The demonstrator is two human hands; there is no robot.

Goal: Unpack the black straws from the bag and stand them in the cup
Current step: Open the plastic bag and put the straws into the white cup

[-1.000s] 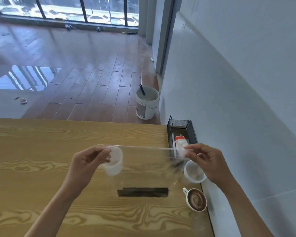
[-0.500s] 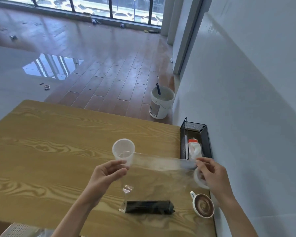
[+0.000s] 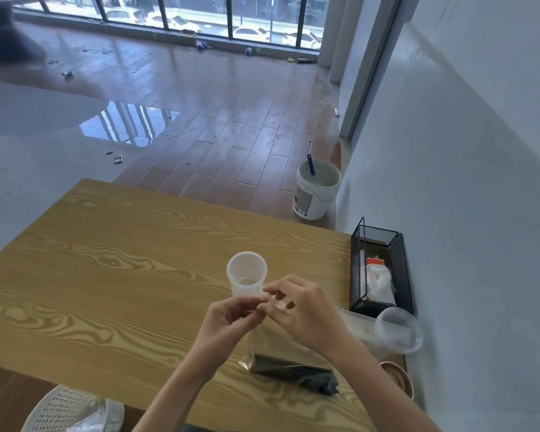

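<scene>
While both pinch the clear bag's top:
left hand (image 3: 228, 319): fingers closed on bag (image 3: 262, 335)
right hand (image 3: 306, 310): likewise
black straws (image 3: 293, 372): bundled, lying at the bag's bottom on bench (image 3: 106, 275)
cup (image 3: 247, 274): upright, translucent

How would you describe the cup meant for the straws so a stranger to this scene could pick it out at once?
Start at the wooden table against the white wall. The cup stands upright near its middle, just beyond the left hand and right hand. It is frosted, tall and empty, unlike the clear domed lid and the brown paper cup at the wall edge.
</scene>
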